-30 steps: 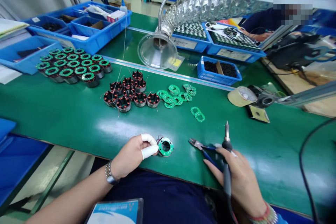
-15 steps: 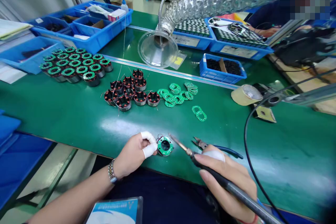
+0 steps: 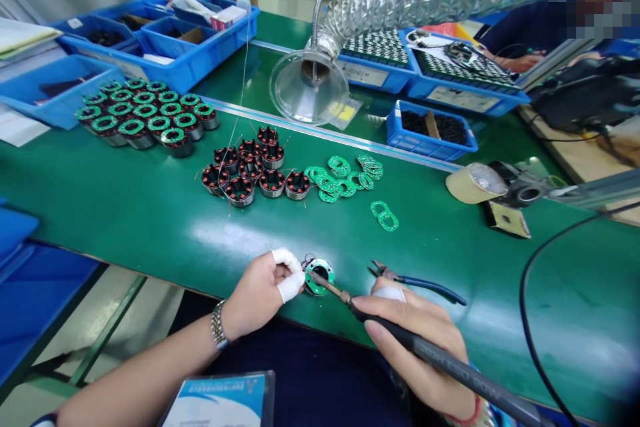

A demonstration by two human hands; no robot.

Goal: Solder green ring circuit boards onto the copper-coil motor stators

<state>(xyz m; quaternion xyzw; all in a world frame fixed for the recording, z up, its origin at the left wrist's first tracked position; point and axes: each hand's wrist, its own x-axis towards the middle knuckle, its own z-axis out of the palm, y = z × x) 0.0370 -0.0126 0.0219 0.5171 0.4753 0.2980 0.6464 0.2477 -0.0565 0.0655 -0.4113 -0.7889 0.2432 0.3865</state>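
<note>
Stator with green circuit board (image 3: 320, 278) sits on the tabletop (image 3: 125, 213), held by the left hand (image 3: 257, 293), its fingers (image 3: 289, 287) in white cots clasping the rim; the right hand (image 3: 415, 340) clenches a soldering iron (image 3: 475, 378), tip at the board, beside blue-handled side cutters (image 3: 435, 290).

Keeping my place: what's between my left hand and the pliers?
Head view: a green circuit board on a coil, with the soldering iron's tip over it.

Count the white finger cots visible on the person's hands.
3. The left hand wears two: an upper finger cot and a lower finger cot. The right hand, gripping a soldering iron, wears the third finger cot. Others may be hidden.
</note>
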